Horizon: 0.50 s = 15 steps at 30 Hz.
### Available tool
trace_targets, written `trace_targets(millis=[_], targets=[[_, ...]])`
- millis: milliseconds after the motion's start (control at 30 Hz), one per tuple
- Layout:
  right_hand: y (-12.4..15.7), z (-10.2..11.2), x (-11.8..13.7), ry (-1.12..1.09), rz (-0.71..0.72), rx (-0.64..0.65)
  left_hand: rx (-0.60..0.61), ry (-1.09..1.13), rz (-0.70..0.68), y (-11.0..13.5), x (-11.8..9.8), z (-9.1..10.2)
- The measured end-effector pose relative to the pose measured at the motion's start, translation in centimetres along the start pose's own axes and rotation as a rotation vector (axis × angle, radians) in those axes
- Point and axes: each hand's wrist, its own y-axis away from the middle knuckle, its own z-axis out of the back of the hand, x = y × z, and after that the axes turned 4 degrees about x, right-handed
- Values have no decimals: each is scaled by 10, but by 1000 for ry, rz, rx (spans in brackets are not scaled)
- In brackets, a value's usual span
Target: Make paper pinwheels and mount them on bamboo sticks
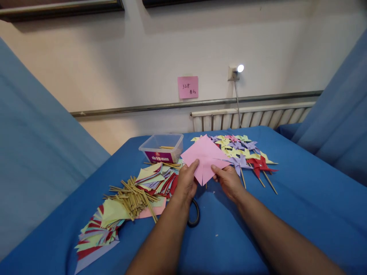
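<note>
Both hands hold a pink paper square point(204, 156) with slits cut from its corners, raised a little above the blue table point(301, 206). My left hand point(187, 182) pinches its lower left edge, thumb on top. My right hand point(228, 179) grips the lower right edge. Behind the paper lies a heap of finished paper pinwheels point(243, 152) on wooden sticks, yellow, purple, pink and red.
A clear plastic box point(162, 148) with a purple label stands at the back. Left of my hands lie stacks of cut coloured paper point(156, 179), a bundle of wooden sticks point(133, 194) and more paper point(97, 235). Black scissor handles point(195, 215) show under my left wrist.
</note>
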Motion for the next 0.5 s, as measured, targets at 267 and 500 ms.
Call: trace_targets(millis=[267,500], targets=[[4,1,-1,388,361,-161,-187,99,-25,-7,-7,4],[22,-6,14,1199,821,-104,-179,149,-7,-7,-11,4]])
